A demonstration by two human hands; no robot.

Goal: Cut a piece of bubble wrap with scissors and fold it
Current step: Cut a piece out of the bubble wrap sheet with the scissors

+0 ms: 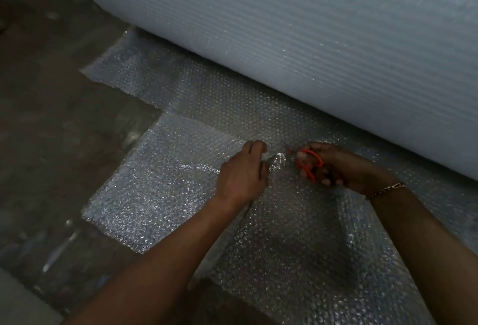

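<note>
Clear bubble wrap sheet (181,190), pebbled and glinting, spread flat on grey concrete floor (51,117), running out from under huge ribbed roll (310,40) at far right. Pinched at cut edge by left hand (241,172), thumb and fingers clamped on raised film. Orange-handled scissors (309,161) gripped in right hand (336,166), fingers through loops, long axis pointing far-left; blades dim, probably slightly apart. Gold chain bracelet (385,190) on right wrist.
</note>
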